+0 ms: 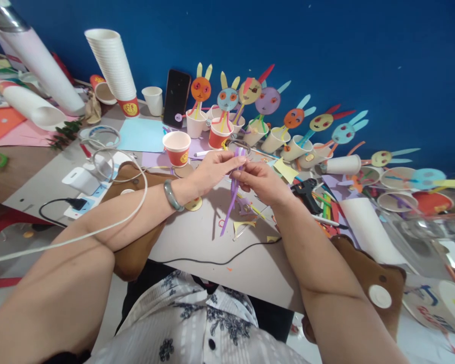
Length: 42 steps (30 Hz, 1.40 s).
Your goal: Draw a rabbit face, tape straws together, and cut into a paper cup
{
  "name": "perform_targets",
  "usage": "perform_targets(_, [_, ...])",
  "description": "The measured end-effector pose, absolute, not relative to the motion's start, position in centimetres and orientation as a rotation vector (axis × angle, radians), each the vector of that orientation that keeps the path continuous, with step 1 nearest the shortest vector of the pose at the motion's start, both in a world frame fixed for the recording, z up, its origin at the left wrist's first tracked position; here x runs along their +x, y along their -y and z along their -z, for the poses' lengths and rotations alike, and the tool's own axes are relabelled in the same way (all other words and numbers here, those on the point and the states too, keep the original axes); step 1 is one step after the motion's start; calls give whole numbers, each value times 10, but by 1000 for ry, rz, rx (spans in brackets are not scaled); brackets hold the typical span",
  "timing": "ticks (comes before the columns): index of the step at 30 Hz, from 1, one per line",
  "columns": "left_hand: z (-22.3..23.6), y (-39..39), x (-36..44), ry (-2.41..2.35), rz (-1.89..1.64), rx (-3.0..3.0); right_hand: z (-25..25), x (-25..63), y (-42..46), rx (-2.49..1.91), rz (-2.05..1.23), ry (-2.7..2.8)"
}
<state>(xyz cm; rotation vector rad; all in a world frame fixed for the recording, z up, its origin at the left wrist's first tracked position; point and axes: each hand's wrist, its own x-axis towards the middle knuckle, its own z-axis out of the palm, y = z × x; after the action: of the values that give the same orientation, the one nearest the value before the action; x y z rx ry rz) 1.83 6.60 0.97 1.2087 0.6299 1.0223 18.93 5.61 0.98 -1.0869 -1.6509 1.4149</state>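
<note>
Between my two hands, over the middle of the table, is a purple paper strip with a long end hanging down. My left hand pinches it near its top, where a looped or folded part sticks up. Just to the right, the fingers of my right hand are closed on the same strip; the fingertips hide how it is folded. A red-and-white paper cup stands upright beyond my left wrist. Below my hands lie yellow paper scraps.
Several paper cups with bunny-faced paper figures line the blue wall. A black glue gun lies right of my right hand. A stack of cups, a phone and a power strip stand left. A black cable crosses the table's front.
</note>
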Motion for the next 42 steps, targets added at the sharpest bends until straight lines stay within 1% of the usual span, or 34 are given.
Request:
perform_targets(4, [-7,-70,18,-657,-1078,1213,-14,193,-55,-1171,-1404,1755])
perform_targets(8, [-7,-75,17,-733,-1120,1204,-18,195,-54,-1192,-1528,1889])
perform_targets(16, [-9,-74,17,-766,-1052,1131,-13,200,-57,-1176,-1597,1946])
perform_targets(23, [-9,-74,17,-772,-1048,1115,-21,198,-55,-1228,-1528,2020])
perform_targets(28, [-4,-76,18,-715,-1061,1151,-24,197,-54,-1169,-1413,1906])
perform_targets(35, [1,-77,19,-682,-1055,1183,-19,193,-52,-1219,-1400,1821])
perform_targets(38, [3,-77,19,-681,-1078,1174,-19,194,-52,-1224,-1404,1861])
perform_targets(42, [1,-75,20,-692,-1094,1196,-22,199,-53,-1259,-1299,1937])
